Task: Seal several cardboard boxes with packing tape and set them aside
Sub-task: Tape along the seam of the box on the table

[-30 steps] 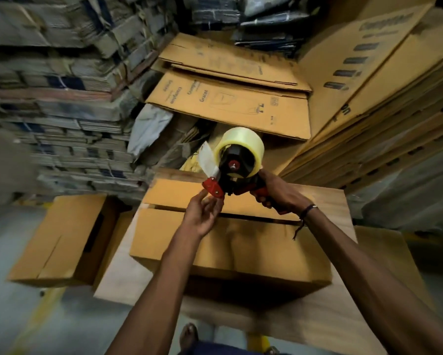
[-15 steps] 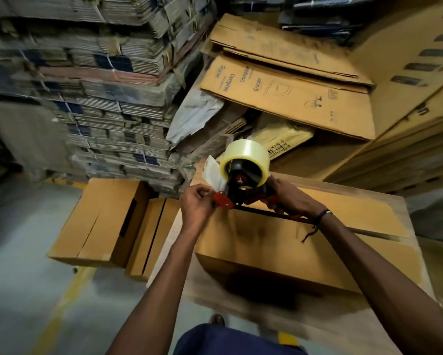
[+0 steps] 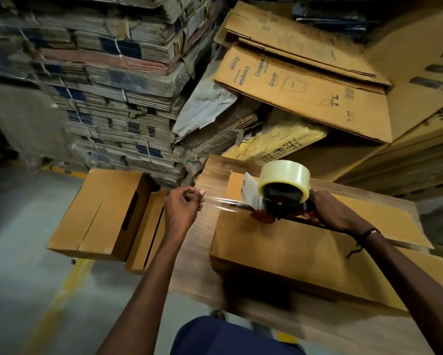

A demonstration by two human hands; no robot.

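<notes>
A brown cardboard box lies on a wooden table, its top flaps closed with a dark seam between them. My right hand grips the handle of a red and black tape dispenser carrying a roll of clear tape, held at the left end of the seam. My left hand pinches the free end of the tape, and a clear strip stretches from it to the dispenser, left of the box.
Two closed cardboard boxes sit on the grey floor to the left of the table. Tall stacks of bundled flat cartons rise behind them. Flat printed cartons lean at the back right. A yellow line marks the floor.
My left hand has moved left away from the dispenser, drawing out a strip of clear tape. The dispenser has come down onto the box's left end. The camera has swung left.
</notes>
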